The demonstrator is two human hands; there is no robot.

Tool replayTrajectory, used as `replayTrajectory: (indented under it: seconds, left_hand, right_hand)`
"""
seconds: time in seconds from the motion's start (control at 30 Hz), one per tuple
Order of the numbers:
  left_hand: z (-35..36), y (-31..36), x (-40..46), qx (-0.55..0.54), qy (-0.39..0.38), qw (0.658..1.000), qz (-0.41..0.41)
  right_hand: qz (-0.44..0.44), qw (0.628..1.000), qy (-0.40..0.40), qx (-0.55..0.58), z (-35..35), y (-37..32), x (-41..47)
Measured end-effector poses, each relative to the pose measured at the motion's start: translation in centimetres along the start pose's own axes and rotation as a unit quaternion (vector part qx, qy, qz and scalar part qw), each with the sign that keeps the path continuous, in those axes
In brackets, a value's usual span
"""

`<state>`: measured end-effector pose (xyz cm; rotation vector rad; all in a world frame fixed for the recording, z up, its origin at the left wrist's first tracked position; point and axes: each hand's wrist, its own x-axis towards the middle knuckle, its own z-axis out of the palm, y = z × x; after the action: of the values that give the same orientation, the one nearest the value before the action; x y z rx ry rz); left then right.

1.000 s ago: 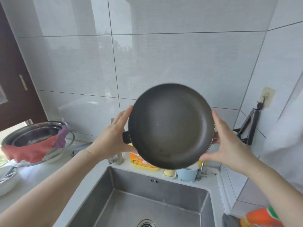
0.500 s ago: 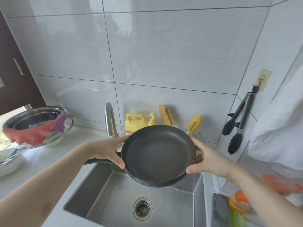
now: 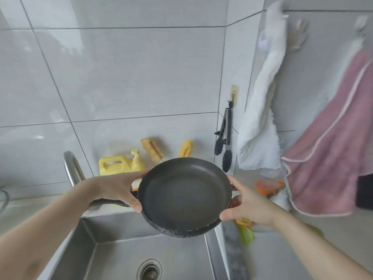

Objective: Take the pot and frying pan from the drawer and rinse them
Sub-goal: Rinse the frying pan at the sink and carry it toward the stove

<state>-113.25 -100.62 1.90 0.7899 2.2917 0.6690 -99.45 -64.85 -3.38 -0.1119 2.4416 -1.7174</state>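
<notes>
Over the sink: the frying pan (image 3: 184, 196) is held in the air above the back right corner of the basin, tilted so its dark inside faces the camera.
Pan handle: it points left, passing under the left hand.
Left hand (image 3: 119, 187): grips the pan's left rim, thumb curled over the near edge, fingers behind.
Right hand (image 3: 245, 203): holds the right rim, thumb on the near edge, fingers round the far side.
Sink (image 3: 113, 257): steel basin with the drain (image 3: 149, 270) at its middle.
Tap (image 3: 73, 168): stands at the sink's back left edge.
Back edge: a yellow soap bottle (image 3: 121, 165) stands against the wall.
Wall: black tongs (image 3: 225, 140) hang from a hook; a white cloth (image 3: 260, 120) and a pink towel (image 3: 331, 142) hang to their right.
</notes>
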Motion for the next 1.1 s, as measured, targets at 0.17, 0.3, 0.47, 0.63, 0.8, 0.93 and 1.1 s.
replayTrajectory:
  seconds: [0.17, 0.3, 0.47, 0.63, 0.8, 0.93, 1.1]
  left_hand:
    - [0.5, 3.8, 3.7, 0.071, -0.038, 0.995, 0.06]
    - [2.7, 8.9, 6.2, 0.111, -0.084, 0.986, 0.095]
    - [8.1, 18.3, 8.1, 0.139, -0.145, 0.96, 0.193]
    - [16.4, 29.1, 8.5, 0.144, -0.216, 0.926, 0.275]
    - [27.9, 41.0, 8.1, 0.171, -0.314, 0.862, 0.359]
    - [38.8, 50.6, 6.4, 0.194, -0.365, 0.814, 0.408]
    - [53.1, 61.7, 1.4, 0.215, -0.45, 0.724, 0.477]
  right_hand:
    - [0.003, 0.996, 0.089, 0.012, -0.6, -0.2, -7.0]
    - [0.032, 0.982, 0.187, 0.015, -1.0, 0.4, -13.9]
    - [0.083, 0.952, 0.293, 0.015, -1.8, 1.3, -24.6]
    - [0.136, 0.903, 0.408, 0.023, -1.7, 2.1, -37.8]
    - [0.185, 0.837, 0.515, 0.017, -0.5, 2.8, -53.1]
    - [0.2, 0.792, 0.577, 0.014, 1.2, 2.8, -66.2]
    - [0.238, 0.706, 0.667, 0.01, 5.0, 2.7, -80.9]
